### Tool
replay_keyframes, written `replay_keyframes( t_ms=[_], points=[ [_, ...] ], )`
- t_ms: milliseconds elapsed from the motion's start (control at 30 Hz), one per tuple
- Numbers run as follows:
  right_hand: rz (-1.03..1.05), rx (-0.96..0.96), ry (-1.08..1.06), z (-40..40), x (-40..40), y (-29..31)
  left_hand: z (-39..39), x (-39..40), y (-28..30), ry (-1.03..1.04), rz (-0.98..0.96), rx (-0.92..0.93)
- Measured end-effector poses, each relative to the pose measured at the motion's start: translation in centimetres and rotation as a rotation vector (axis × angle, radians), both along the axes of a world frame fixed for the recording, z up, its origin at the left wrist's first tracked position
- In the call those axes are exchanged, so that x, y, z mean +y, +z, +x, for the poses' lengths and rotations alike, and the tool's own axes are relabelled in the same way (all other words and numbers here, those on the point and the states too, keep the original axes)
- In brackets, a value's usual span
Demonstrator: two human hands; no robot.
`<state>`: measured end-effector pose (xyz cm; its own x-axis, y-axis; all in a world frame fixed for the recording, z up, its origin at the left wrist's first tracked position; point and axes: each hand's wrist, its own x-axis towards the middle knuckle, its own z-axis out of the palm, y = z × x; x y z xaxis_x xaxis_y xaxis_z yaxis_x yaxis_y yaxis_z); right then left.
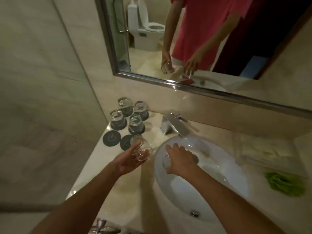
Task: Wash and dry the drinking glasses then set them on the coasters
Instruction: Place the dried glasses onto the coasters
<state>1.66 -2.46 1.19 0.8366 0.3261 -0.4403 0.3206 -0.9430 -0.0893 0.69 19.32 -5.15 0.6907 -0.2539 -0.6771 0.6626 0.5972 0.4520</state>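
1. The left hand [130, 159] holds a clear glass [142, 149]. The fingers curl under it and the glass lies tipped on its side, with its open mouth toward the near right.
2. This glass is above the counter [118, 188], just near and right of a dark round coaster [125, 142] and just left of the sink.
3. The right hand [180, 159] is down inside the white sink [219, 191], palm down. It covers another clear glass [166, 160], which peeks out at the left of the fingers. The fingers bend over that glass and seem to grip it.
4. Four more clear glasses stand upside down at the far left of the counter, each on its own dark coaster: far left [124, 105], far right [141, 108], near left [116, 117] and near right [135, 123].
5. One more dark coaster [111, 138] lies bare, left of the held glass.
6. A shiny tap [174, 124] sticks out over the far side of the sink.
7. A green cloth [285, 183] lies on the counter at the right.
8. A mirror [202, 39] hangs on the far wall.
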Motion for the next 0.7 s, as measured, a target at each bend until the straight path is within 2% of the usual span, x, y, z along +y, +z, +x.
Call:
replay_keyframes(
  t_ms=[167,333,433,600,700],
  points=[
    [0.022,0.011,-0.001,1.7,5.0,-0.7,1.1,6.5,-0.9,0.091,0.144,-0.140],
    [0.016,0.025,-0.021,3.7,8.9,-1.4,2.7,11.4,-2.7,0.151,0.633,-0.313],
    [0.005,0.016,-0.039,4.7,10.4,-1.9,3.9,12.8,-2.9,0.240,0.864,-0.396],
    [0.027,-0.013,-0.098,5.4,11.4,-2.6,5.5,13.9,-4.0,0.164,1.107,-0.501],
    [0.038,-0.046,-0.127,5.6,11.8,-3.2,5.5,14.5,-6.0,0.077,1.169,-0.538]
  ],
)
